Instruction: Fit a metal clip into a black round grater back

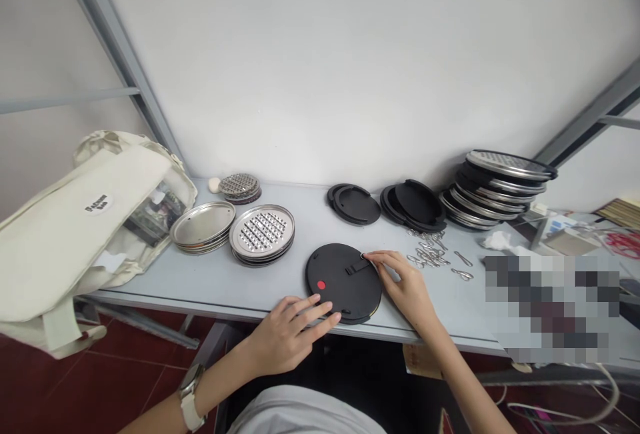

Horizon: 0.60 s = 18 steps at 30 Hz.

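Black plastic disc (340, 291), one, round, marked by one red dot (321, 285), is laid near the counter (310, 221) edge | counted left: one smooth-topped metal stack (205, 224), one large perforated stack (263, 231), one small perforated stack (239, 185) | disc's near side is touched by left hand (283, 337), fingers loosely spread | small metal piece (363, 256) is pinched at far-right rim by right hand's (407, 291) fingers

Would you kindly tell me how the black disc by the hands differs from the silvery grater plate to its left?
The black disc is dark with a red dot, while the grater plate is shiny metal. The grater plate is covered in rows of holes; the black disc shows none. The left hand and right hand are at the black disc, while neither is at the grater plate. Both look round.
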Available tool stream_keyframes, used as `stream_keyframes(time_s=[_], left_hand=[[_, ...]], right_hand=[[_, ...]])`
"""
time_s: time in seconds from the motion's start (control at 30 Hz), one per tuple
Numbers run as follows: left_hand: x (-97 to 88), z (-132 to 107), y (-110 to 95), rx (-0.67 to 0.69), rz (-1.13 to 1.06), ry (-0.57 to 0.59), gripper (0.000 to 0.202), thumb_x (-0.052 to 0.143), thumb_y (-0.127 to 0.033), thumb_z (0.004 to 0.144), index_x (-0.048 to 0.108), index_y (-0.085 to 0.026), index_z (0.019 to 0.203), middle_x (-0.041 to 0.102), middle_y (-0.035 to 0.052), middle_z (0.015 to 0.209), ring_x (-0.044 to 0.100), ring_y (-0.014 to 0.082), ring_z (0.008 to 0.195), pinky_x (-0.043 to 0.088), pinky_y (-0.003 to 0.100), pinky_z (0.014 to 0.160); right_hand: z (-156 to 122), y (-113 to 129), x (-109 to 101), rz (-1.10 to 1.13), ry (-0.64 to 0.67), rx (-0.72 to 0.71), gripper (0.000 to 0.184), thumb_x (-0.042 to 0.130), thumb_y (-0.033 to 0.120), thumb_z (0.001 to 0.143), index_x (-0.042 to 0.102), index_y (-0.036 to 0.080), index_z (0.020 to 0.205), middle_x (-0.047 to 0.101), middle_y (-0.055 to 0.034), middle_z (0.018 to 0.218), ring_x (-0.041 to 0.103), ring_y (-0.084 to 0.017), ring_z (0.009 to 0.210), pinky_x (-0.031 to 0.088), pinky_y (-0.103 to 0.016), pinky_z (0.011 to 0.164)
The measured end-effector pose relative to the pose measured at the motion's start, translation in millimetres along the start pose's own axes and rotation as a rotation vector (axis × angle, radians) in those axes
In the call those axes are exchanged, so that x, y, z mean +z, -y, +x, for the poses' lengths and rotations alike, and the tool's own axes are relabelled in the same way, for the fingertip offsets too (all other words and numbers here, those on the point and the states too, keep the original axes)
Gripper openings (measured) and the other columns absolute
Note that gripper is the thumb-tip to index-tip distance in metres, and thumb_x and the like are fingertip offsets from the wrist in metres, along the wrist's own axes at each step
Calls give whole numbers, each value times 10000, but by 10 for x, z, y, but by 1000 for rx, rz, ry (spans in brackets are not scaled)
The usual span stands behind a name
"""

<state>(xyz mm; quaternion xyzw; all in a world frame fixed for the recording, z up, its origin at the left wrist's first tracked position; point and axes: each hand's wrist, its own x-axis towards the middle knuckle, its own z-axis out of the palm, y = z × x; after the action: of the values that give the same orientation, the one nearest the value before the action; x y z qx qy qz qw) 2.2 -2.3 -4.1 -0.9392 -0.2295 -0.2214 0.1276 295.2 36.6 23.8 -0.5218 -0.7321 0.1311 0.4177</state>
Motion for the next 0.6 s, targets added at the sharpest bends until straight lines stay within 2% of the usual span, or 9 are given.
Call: stream_keyframes(time_s=[0.13, 0.27, 0.4, 0.6], left_hand=[[16, -6, -2, -1, -8, -4, 589, 505, -148, 900, 398, -239, 1471, 486, 52, 1425, 398, 227, 1337, 385, 322, 1015], [10, -1, -4, -1, -18, -8, 599, 511, -140, 895, 391, -236, 1474, 493, 42, 1419, 400, 220, 1335, 384, 328, 1022], [13, -7, -4, -8, -4, 12, 597, 517, -151, 890, 402, -249, 1468, 488, 44, 1423, 411, 218, 1328, 385, 329, 1032], [19, -11, -2, -5, -4, 12, 603, 518, -147, 892, 393, -247, 1473, 490, 46, 1419, 408, 220, 1330, 387, 329, 1028]], right_hand=[[-2, -3, -12, 17, -18, 29, 255, 487, 289, 961, 656, 258, 1149, 700, -62, 1052, 639, -228, 1001, 503, -398, 892], [6, 15, -17, 0, 29, 36, 261, 454, 307, 978, 683, 251, 1089, 702, -64, 1023, 640, -227, 977, 503, -373, 861], [21, 28, -15, -23, 2, 61, 271, 450, 332, 978, 689, 234, 1062, 688, -74, 988, 639, -229, 944, 495, -367, 847], [24, -5, 9, -49, 8, 48, 312, 423, 349, 986, 664, 226, 1139, 653, -77, 913, 615, -232, 889, 492, -371, 803]])
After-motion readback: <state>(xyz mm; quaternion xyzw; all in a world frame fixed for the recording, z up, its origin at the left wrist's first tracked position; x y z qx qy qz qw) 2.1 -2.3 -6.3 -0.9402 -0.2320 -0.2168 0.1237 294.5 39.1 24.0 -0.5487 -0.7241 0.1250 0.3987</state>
